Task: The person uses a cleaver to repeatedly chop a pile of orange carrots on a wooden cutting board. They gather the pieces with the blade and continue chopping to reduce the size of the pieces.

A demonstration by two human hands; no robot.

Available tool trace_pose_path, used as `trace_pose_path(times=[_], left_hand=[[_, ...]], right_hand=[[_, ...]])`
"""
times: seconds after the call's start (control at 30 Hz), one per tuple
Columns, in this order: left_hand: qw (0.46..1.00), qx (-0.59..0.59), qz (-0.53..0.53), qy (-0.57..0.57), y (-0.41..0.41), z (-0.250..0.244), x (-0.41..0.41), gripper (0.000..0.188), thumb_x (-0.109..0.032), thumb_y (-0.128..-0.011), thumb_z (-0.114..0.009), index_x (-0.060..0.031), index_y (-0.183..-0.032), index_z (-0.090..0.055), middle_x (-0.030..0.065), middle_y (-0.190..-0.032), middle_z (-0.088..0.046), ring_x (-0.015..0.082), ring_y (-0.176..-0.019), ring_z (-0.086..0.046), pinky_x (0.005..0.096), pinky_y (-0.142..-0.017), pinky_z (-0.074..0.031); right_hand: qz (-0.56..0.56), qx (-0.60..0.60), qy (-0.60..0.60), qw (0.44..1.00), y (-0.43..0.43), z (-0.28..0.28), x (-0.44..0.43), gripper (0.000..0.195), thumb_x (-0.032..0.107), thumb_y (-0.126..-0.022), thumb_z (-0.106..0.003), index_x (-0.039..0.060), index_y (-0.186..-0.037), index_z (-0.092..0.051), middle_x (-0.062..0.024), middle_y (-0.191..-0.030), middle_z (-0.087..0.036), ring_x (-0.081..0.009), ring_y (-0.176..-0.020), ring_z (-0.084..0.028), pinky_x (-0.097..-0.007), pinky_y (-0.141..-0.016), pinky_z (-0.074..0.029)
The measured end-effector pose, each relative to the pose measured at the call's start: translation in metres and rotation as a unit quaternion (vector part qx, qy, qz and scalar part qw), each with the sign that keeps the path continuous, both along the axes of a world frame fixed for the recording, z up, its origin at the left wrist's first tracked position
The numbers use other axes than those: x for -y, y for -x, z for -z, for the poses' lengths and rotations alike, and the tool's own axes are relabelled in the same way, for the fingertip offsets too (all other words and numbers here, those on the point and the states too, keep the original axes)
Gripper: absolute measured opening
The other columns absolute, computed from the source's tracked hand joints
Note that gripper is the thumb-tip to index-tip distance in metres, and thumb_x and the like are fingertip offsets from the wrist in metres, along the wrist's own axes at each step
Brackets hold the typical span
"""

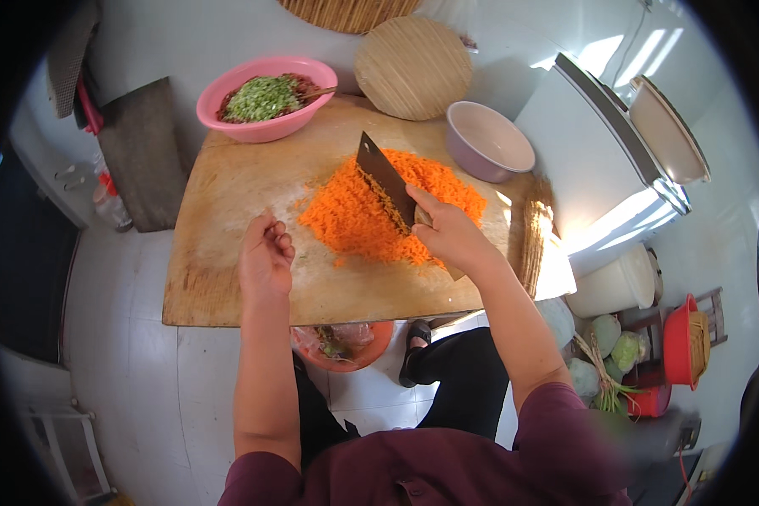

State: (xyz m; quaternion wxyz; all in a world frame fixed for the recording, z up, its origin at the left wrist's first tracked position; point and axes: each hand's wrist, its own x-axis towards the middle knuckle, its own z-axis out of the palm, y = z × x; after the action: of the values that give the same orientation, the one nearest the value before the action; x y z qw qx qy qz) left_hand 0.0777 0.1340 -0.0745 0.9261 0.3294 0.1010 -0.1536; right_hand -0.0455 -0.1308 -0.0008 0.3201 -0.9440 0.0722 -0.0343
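Observation:
My right hand (452, 231) grips the wooden handle of a dark cleaver (389, 180). The blade slants over a wide heap of finely chopped carrot (341, 218), with orange bits stuck along its lower part. To the heap's left, my left hand (267, 256) is raised over the wooden board (221, 209), palm turned up, fingers curled in and nothing seen in them. A pink basin (262, 134) at the board's back left holds chopped greens (262, 98) on a dark red mixture that looks like minced meat, with a wooden stick or handle leaning on the rim.
A pale mauve bowl (481, 155) stands at the back right, beside a round slatted lid (414, 66) against the wall. A white appliance (582, 145) rises to the right. Beneath the front edge sits an orange tub (379, 348). Melons and scallions (607, 382) lie lower right.

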Motion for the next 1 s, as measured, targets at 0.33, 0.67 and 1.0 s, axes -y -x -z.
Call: trace_pose_path(times=[0.33, 0.67, 1.0], left_hand=[[0.999, 0.011, 0.030, -0.029, 0.004, -0.002, 0.013, 0.017, -0.024, -0.093, -0.067, -0.0152, -0.085, -0.055, -0.0029, -0.073, -0.055, 0.0085, -0.059, -0.048, 0.0233, -0.052, -0.038], [0.999, 0.022, 0.038, -0.030, 0.003, 0.002, 0.018, 0.018, -0.023, -0.092, -0.068, -0.0139, -0.084, -0.054, -0.0012, -0.073, -0.056, 0.0102, -0.059, -0.050, 0.0244, -0.051, -0.039], [0.998, 0.018, 0.051, -0.024, 0.001, 0.005, 0.020, 0.017, -0.023, -0.093, -0.067, -0.0137, -0.085, -0.055, -0.0009, -0.073, -0.057, 0.0106, -0.058, -0.050, 0.0244, -0.051, -0.039]], right_hand=[[0.084, 0.066, -0.172, 0.979, 0.026, -0.002, 0.013, 0.066, 0.005, -0.091, -0.059, 0.0122, -0.154, -0.038, -0.0089, -0.085, -0.062, -0.0129, -0.059, -0.059, -0.0293, -0.057, -0.050], [0.299, 0.221, -0.425, 0.825, 0.132, 0.036, 0.050, 0.075, 0.003, -0.092, -0.062, 0.0040, -0.157, -0.025, -0.0102, -0.083, -0.063, -0.0160, -0.059, -0.059, -0.0288, -0.054, -0.049], [0.342, 0.228, -0.457, 0.789, 0.139, 0.070, 0.070, 0.079, 0.002, -0.092, -0.061, 0.0025, -0.158, -0.017, -0.0099, -0.081, -0.062, -0.0175, -0.059, -0.060, -0.0309, -0.051, -0.049]])
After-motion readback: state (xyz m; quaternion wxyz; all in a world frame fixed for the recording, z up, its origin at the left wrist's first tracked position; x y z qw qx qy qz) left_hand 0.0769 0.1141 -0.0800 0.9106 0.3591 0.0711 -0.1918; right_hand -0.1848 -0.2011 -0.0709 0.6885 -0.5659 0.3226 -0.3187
